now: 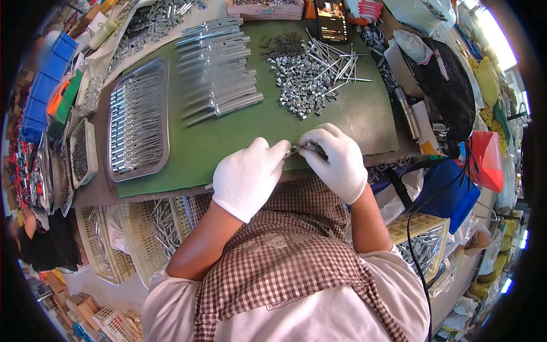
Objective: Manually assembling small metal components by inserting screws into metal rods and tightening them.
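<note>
Both of my hands wear white knit gloves and meet at the near edge of the green mat (228, 154). My left hand (250, 171) is closed in a pinch on a slim metal piece (293, 149), much of it hidden by the glove. From the other side, my right hand (336, 162) pinches a small dark metal part (313, 149) against it. Beyond my hands lies a heap of small shiny metal nuts or bushings (299, 80), with long thin metal pins (342, 62) beside it. Several metal tubes (222, 74) lie in a row at the middle left.
A metal tray (165, 137) with neatly lined-up metal rods is at the left. Small dark springs or pins (285, 45) sit behind the nuts. A phone (331, 21) stands at the back. Crates (137, 233) of metal parts are under the bench; a black mesh bag (444, 80) is at right.
</note>
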A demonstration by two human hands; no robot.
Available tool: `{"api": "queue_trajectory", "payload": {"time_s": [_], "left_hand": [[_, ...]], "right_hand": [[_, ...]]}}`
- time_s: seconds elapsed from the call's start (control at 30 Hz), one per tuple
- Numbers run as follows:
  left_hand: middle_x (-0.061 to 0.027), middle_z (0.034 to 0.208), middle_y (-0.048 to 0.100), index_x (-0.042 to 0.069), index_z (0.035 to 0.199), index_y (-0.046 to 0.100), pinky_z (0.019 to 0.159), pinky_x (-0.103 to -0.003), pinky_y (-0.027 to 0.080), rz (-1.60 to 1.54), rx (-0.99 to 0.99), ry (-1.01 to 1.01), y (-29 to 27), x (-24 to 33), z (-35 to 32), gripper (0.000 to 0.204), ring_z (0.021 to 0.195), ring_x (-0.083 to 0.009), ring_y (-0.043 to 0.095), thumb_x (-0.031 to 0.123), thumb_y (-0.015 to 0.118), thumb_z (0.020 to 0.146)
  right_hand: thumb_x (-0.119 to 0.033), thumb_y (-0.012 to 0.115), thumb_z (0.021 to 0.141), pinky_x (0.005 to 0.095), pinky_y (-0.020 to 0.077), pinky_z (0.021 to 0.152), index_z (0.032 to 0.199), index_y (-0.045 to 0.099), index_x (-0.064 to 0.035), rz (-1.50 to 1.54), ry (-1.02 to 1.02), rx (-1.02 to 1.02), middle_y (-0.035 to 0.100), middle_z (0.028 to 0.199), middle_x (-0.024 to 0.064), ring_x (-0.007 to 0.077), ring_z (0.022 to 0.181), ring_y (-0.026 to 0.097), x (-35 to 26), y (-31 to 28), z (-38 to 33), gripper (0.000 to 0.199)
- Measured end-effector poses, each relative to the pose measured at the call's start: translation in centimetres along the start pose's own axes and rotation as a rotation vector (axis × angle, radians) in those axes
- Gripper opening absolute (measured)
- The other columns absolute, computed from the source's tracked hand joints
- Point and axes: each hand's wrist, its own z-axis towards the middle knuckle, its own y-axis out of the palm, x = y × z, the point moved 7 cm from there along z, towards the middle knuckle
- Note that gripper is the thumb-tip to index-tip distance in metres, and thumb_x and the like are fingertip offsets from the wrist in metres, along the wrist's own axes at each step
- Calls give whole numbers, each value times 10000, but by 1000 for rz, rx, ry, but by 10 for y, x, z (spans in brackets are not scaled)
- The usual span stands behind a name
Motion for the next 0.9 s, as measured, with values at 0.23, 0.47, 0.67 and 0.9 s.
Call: {"api": "queue_trajectory", "payload": {"time_s": [0.23, 0.47, 0.67, 0.9], "left_hand": [[-78, 838, 619, 231, 1132, 675, 578, -419, 544, 8, -15, 6, 1, 1, -1, 214, 664, -302, 674, 238, 655, 920], [-68, 828, 605, 254, 1201, 678, 567, -413, 537, 13, 13, 35, 2, 1, -5, 264, 661, -283, 671, 245, 652, 939], [-66, 806, 573, 277, 1229, 685, 542, -414, 537, 94, -19, 50, 4, 4, -4, 272, 622, -281, 658, 269, 642, 961], [-72, 776, 564, 297, 1257, 658, 523, -413, 545, 113, 18, 55, 2, 8, -5, 304, 595, -290, 657, 283, 644, 954]], "right_hand": [[-164, 712, 866, 444, 550, 701, 979, 667, -111, -238, -55, -52, 646, 917, 97, 339, 816, 664, -7, 11, -2, 133], [-186, 710, 881, 458, 547, 698, 967, 658, -105, -174, 55, -93, 646, 906, 112, 358, 807, 663, -3, 16, -1, 130], [-178, 698, 898, 455, 538, 693, 986, 653, -80, -114, 75, -113, 648, 916, 135, 365, 805, 662, 3, 14, 2, 139], [-356, 403, 1069, 264, 258, 494, 786, 576, -30, 1367, 441, 203, 446, 652, 0, 91, 517, 317, 15, 36, 20, 465]]}}
